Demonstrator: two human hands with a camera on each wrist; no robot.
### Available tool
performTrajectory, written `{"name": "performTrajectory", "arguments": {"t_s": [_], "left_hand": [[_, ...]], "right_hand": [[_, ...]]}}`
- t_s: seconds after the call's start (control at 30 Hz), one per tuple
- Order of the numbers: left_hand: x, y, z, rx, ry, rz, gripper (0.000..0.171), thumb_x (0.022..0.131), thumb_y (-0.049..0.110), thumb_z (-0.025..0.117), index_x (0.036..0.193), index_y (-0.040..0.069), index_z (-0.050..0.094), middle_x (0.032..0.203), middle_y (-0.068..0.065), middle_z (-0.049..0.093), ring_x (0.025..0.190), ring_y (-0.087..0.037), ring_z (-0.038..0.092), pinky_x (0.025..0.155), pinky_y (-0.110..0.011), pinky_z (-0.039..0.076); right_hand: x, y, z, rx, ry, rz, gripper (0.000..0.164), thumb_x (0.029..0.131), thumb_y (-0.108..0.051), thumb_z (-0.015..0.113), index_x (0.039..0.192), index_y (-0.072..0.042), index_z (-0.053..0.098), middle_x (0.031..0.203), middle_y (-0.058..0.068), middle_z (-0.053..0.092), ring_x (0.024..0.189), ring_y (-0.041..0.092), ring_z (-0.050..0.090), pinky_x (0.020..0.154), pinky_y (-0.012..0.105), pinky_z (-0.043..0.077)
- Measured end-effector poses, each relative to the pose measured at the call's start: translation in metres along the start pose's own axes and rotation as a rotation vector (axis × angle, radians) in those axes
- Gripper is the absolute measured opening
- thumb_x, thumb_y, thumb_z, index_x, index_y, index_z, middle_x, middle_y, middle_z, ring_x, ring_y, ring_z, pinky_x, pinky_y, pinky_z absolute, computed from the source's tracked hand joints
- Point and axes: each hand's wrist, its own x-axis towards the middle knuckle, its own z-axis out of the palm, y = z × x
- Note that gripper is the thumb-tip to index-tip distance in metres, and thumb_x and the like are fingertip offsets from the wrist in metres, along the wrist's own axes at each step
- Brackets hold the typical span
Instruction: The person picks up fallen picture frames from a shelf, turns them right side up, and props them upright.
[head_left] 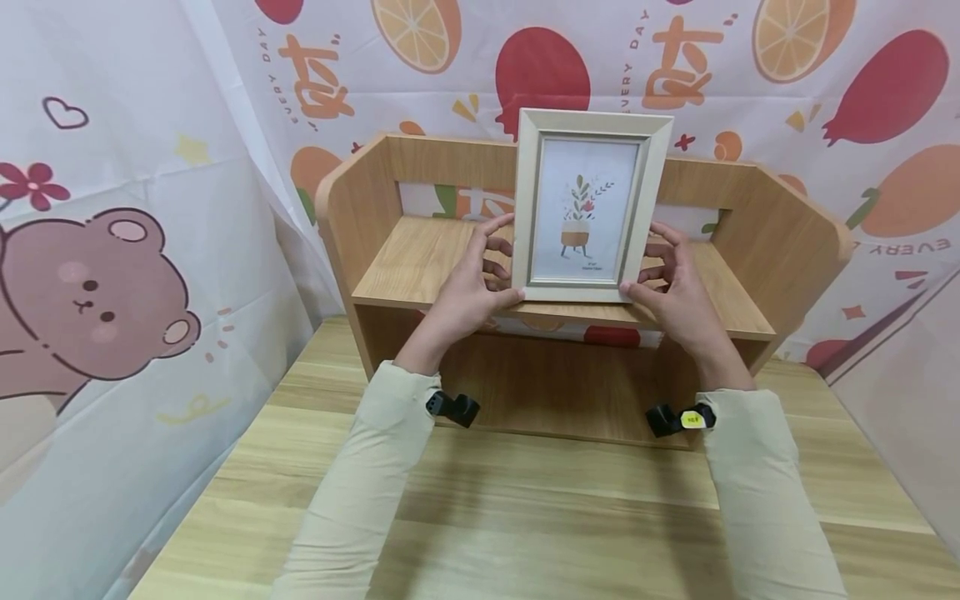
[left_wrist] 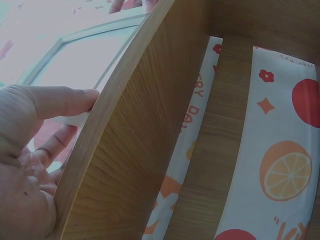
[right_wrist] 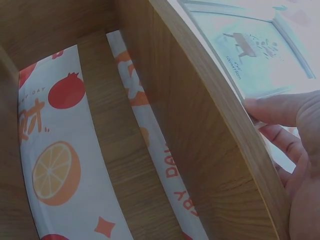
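Observation:
A cream picture frame [head_left: 527, 208] with a potted-plant print stands upright at the middle of the upper shelf [head_left: 420, 258] of a small wooden desk shelf. My left hand [head_left: 474, 283] holds its lower left side, thumb on the front corner and fingers along the edge. On the other side my right hand [head_left: 678, 287] grips the lower right corner the same way. In the left wrist view the left thumb [left_wrist: 62, 101] lies at the frame's corner, just over the shelf board's front edge. The right wrist view shows the right thumb [right_wrist: 275, 109] at the opposite corner.
The desk shelf's side panels [head_left: 795, 242] rise at both ends, and a lower compartment [head_left: 555, 383] opens beneath the board. It stands on a light wood table [head_left: 525, 517]. Fruit-print cloth [head_left: 465, 92] hangs behind, and a bear-print cloth [head_left: 97, 292] hangs at the left.

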Motion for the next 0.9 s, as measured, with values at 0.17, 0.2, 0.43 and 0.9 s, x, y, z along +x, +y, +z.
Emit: {"name": "performTrajectory", "arguments": {"t_s": [0.17,0.2,0.43,0.9], "left_hand": [[-0.0005,-0.0003,-0.0004,0.029,0.006,-0.016,0.084,0.083,-0.005,0.070,0.149,0.024,0.027,0.125,-0.011,0.044,0.099,-0.024,0.049,0.085,-0.035,0.046],[-0.0007,-0.0007,-0.0005,0.037,0.009,-0.019,0.082,0.083,-0.004,0.070,0.148,0.022,0.029,0.125,-0.011,0.044,0.102,-0.024,0.049,0.087,-0.036,0.046],[-0.0018,-0.0030,-0.0012,0.085,0.024,-0.036,0.073,0.082,-0.001,0.071,0.145,0.016,0.037,0.119,-0.013,0.050,0.105,-0.024,0.050,0.091,-0.037,0.046],[-0.0046,-0.0007,-0.0025,0.090,0.018,-0.043,0.071,0.081,-0.001,0.073,0.142,0.016,0.040,0.107,-0.011,0.054,0.100,-0.024,0.058,0.092,-0.038,0.050]], "right_hand": [[-0.0011,-0.0002,0.0018,-0.022,0.019,-0.001,0.081,0.089,-0.008,0.066,0.149,-0.032,0.018,0.125,-0.002,0.046,0.095,0.013,0.050,0.075,0.018,0.046],[-0.0013,-0.0005,0.0023,-0.025,0.021,-0.002,0.081,0.089,-0.007,0.066,0.149,-0.032,0.018,0.125,-0.001,0.046,0.095,0.013,0.050,0.075,0.018,0.045],[-0.0027,-0.0025,0.0056,-0.046,0.045,-0.002,0.079,0.090,-0.007,0.065,0.149,-0.032,0.017,0.130,0.007,0.046,0.097,0.013,0.050,0.077,0.018,0.044],[-0.0090,-0.0022,0.0086,-0.071,0.092,0.000,0.071,0.093,-0.018,0.062,0.148,-0.032,0.019,0.130,0.010,0.049,0.099,0.014,0.051,0.081,0.021,0.043]]}}
